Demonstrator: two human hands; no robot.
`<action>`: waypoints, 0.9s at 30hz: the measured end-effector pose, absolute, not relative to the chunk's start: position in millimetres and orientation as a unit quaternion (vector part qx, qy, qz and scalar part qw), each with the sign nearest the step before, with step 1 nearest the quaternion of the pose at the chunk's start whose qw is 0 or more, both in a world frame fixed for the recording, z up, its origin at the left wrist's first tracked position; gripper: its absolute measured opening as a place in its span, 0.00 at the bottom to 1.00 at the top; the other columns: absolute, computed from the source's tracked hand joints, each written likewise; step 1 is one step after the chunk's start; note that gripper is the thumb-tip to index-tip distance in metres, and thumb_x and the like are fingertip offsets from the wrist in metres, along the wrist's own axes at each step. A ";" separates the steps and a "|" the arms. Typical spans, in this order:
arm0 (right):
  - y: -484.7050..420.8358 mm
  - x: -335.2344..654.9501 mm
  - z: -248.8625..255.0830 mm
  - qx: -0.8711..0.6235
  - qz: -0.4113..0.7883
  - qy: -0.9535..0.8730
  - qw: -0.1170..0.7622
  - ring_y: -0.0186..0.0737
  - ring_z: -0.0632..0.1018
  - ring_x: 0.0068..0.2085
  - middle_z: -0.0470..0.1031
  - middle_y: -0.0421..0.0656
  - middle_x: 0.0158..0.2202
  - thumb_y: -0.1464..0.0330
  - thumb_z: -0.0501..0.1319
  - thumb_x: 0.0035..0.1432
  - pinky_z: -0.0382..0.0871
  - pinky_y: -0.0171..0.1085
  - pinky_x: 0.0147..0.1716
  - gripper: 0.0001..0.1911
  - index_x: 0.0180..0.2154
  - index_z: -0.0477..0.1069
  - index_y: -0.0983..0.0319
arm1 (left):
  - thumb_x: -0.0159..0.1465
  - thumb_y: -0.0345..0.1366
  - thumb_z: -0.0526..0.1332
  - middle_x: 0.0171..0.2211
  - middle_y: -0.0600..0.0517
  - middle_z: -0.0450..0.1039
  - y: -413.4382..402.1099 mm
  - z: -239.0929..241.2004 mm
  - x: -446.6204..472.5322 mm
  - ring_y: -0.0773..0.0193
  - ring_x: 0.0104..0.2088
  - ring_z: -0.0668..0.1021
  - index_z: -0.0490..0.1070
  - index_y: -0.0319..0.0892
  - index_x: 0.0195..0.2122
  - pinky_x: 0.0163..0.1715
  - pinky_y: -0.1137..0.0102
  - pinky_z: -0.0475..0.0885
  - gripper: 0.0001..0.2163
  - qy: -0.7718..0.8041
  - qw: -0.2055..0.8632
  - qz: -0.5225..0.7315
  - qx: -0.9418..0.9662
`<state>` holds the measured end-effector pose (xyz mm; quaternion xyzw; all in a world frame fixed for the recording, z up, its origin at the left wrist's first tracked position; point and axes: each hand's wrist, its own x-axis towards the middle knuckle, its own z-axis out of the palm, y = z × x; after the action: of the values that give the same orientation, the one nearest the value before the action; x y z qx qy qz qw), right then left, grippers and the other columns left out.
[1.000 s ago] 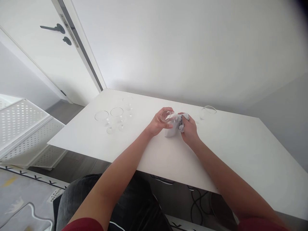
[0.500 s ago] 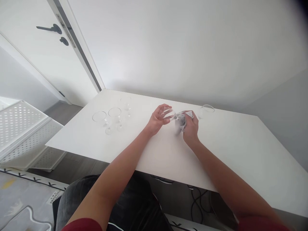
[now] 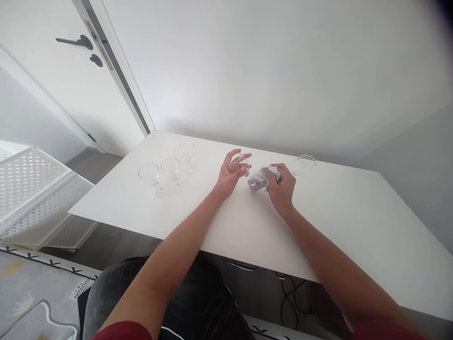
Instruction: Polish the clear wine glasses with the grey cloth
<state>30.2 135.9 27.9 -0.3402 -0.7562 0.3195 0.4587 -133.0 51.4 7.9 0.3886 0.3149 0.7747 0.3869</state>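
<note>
My left hand (image 3: 229,174) is wrapped round the bowl of a clear stemmed glass (image 3: 240,163), which is tilted above the middle of the table with its rim toward the wall. In my right hand (image 3: 282,188) a crumpled grey-white cloth (image 3: 262,178) is gripped, its loose end hanging by the foot of the glass. Whether the cloth touches the glass I cannot tell. Three more stemmed glasses stand upright on the left: one at the front (image 3: 147,171), one beside it (image 3: 170,165) and one behind (image 3: 187,148).
Another clear glass (image 3: 305,161) stands near the wall, right of my hands. Everything rests on a white table (image 3: 339,222) against the wall. White perforated shelving (image 3: 31,189) is at the left, below a door with a dark handle (image 3: 83,42). Black cables (image 3: 292,297) hang underneath.
My left hand has turned the glass from lying sideways to more upright, its rim now facing up and away. The cloth in my right hand has come down and left off the stem.
</note>
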 end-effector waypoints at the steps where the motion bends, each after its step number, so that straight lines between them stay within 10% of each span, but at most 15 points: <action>1: 136.1 31.8 29.8 -0.340 0.327 -0.763 0.441 0.35 0.70 0.30 0.73 0.40 0.33 0.70 0.55 0.60 0.63 0.37 0.31 0.07 0.29 0.69 0.60 | 0.60 0.48 0.75 0.63 0.40 0.71 51.7 7.6 -133.7 0.62 0.46 0.79 0.65 0.52 0.61 0.46 0.64 0.73 0.31 0.329 0.363 0.782 0.385; 9: 121.2 38.7 43.0 -0.097 0.280 -0.955 -0.002 0.35 0.70 0.26 0.70 0.34 0.22 0.74 0.57 0.55 0.63 0.36 0.33 0.15 0.43 0.74 0.57 | 0.60 0.51 0.74 0.67 0.44 0.68 46.7 10.0 -132.9 0.56 0.51 0.77 0.72 0.52 0.58 0.43 0.65 0.73 0.27 0.458 0.261 0.741 0.417; 14: 110.3 37.0 42.2 -0.067 0.247 -0.966 -0.017 0.34 0.72 0.30 0.78 0.42 0.46 0.78 0.55 0.54 0.63 0.35 0.32 0.20 0.45 0.74 0.57 | 0.59 0.49 0.75 0.64 0.45 0.70 46.3 8.7 -130.1 0.55 0.52 0.76 0.71 0.53 0.61 0.45 0.64 0.73 0.30 0.494 0.262 0.700 0.445; 20: 105.3 33.1 37.8 -0.138 0.118 -0.983 -0.010 0.26 0.61 0.21 0.59 0.50 0.71 0.76 0.53 0.59 0.58 0.38 0.25 0.34 0.65 0.66 0.52 | 0.61 0.51 0.73 0.64 0.43 0.69 48.5 7.4 -130.9 0.51 0.57 0.74 0.66 0.53 0.66 0.46 0.61 0.76 0.34 0.497 0.301 0.687 0.436; 27: 104.2 30.9 40.9 -0.188 0.063 -0.978 -0.058 0.31 0.71 0.23 0.56 0.52 0.74 0.74 0.50 0.62 0.59 0.40 0.24 0.37 0.72 0.57 0.51 | 0.63 0.49 0.72 0.66 0.42 0.69 51.2 5.9 -129.3 0.50 0.64 0.72 0.53 0.54 0.74 0.64 0.53 0.66 0.43 0.456 0.353 0.675 0.461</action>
<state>30.9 104.2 40.9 -0.1877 -0.9785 0.0629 -0.0583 -129.3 51.2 5.9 0.4608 0.4556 0.6749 0.3530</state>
